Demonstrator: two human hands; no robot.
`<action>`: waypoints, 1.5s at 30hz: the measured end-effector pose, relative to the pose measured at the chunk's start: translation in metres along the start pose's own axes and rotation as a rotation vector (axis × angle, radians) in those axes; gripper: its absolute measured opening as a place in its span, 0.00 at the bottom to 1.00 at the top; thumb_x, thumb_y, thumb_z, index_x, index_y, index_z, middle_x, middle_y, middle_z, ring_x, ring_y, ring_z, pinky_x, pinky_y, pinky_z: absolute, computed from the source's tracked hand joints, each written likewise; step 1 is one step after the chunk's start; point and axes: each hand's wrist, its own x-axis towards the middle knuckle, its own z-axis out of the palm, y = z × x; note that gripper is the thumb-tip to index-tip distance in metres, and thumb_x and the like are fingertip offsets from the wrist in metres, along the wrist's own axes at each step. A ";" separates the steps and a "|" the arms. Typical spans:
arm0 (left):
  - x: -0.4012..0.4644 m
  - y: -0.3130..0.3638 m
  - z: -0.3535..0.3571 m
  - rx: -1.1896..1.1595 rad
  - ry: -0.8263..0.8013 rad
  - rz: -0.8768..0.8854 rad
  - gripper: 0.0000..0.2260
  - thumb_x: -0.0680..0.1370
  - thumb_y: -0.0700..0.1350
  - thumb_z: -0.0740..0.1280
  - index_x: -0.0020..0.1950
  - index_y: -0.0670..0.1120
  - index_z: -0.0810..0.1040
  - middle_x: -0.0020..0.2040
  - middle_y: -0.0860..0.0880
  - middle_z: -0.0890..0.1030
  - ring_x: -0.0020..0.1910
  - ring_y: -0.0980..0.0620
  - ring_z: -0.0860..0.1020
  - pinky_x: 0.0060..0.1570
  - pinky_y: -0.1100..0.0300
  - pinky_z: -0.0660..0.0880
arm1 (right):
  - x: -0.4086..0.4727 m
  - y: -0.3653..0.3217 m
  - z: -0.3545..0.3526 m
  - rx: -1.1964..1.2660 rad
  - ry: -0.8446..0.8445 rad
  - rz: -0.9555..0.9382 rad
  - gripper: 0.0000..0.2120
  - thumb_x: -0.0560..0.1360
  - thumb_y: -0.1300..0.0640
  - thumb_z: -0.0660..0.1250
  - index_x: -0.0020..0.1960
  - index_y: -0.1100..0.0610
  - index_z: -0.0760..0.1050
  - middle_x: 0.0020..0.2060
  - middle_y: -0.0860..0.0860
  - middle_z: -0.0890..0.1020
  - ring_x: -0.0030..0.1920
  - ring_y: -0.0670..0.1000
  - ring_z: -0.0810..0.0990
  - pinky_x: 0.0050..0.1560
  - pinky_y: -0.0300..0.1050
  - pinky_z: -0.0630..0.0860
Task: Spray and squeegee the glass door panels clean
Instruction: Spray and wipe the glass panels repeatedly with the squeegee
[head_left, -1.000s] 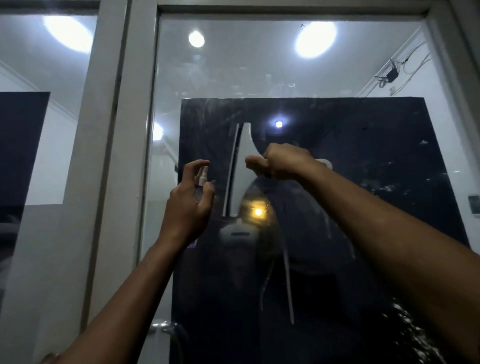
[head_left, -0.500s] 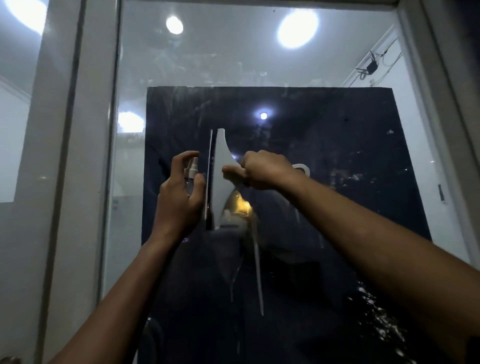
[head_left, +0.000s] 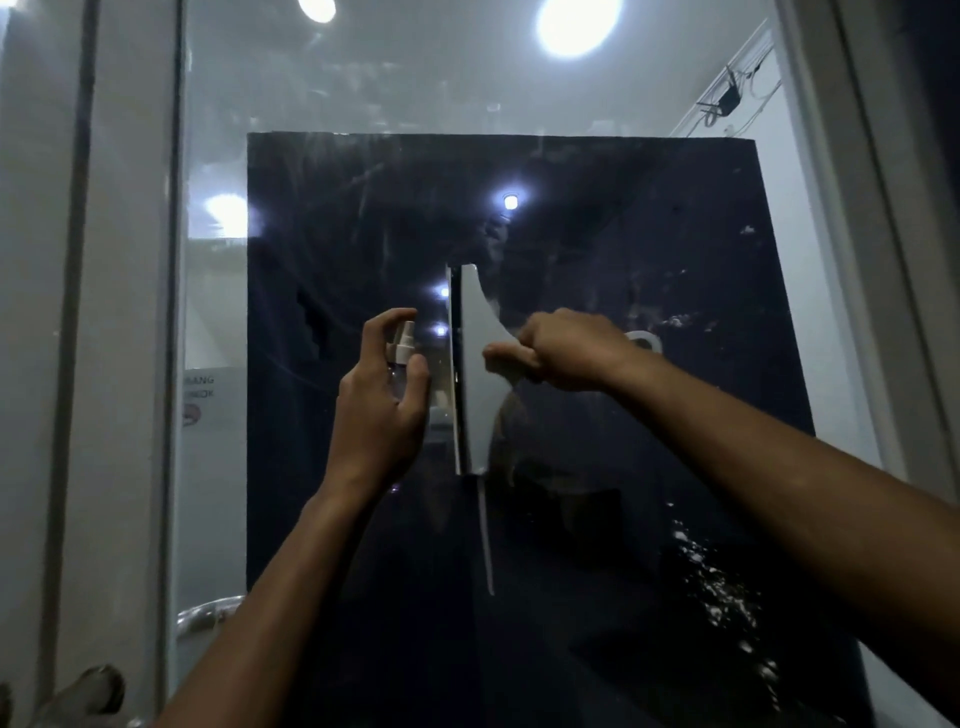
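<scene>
While I stood at the door, this was how things lay:

Glass panel (head_left: 597, 218): it filled the view between the pale frame posts, smeared across its upper half, with droplets near its lower right corner.

Right hand (head_left: 566, 353): my fingers were curled tight round the squeegee (head_left: 480, 374) handle, the blade standing upright against the glass near the panel's middle.

Left hand (head_left: 382, 405): it gripped the small spray bottle (head_left: 402, 345), forefinger arched over the nozzle, just beside the blade's left edge and not touching it.

Drip (head_left: 485, 535): a thin run of liquid trailed down from the blade's lower end.

Door handle (head_left: 208, 618): metal, at the panel's lower left edge.

Risk, streaks: I judged that uneven pressure would lift one end of the blade and leave a line.

Risk, collision: with both hands so near, a leftward stroke could knock the bottle.

Risk, re-wetting: a spray fired now would likely hit the squeegee or wet the pane again.

Risk, runs: the drip could dry as a mark unless a lower pass caught it.
</scene>
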 end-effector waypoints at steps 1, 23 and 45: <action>-0.003 0.001 0.002 -0.002 0.003 -0.001 0.16 0.83 0.43 0.62 0.69 0.55 0.68 0.37 0.47 0.78 0.31 0.47 0.78 0.33 0.45 0.79 | -0.010 0.010 0.004 -0.018 -0.011 0.011 0.31 0.75 0.25 0.50 0.38 0.49 0.76 0.38 0.48 0.81 0.42 0.53 0.80 0.46 0.50 0.76; -0.068 -0.003 -0.011 -0.012 0.017 -0.142 0.16 0.83 0.44 0.61 0.70 0.56 0.67 0.43 0.50 0.79 0.35 0.44 0.79 0.35 0.41 0.79 | -0.171 -0.078 0.155 0.912 0.218 0.548 0.30 0.79 0.34 0.54 0.34 0.56 0.78 0.26 0.48 0.80 0.31 0.42 0.82 0.35 0.45 0.77; -0.118 0.010 0.033 -0.145 -0.084 -0.209 0.17 0.83 0.43 0.62 0.68 0.61 0.66 0.45 0.57 0.79 0.36 0.57 0.80 0.32 0.62 0.75 | -0.126 -0.021 0.081 -0.142 -0.123 -0.160 0.32 0.77 0.29 0.49 0.53 0.51 0.81 0.46 0.54 0.82 0.47 0.58 0.82 0.41 0.47 0.68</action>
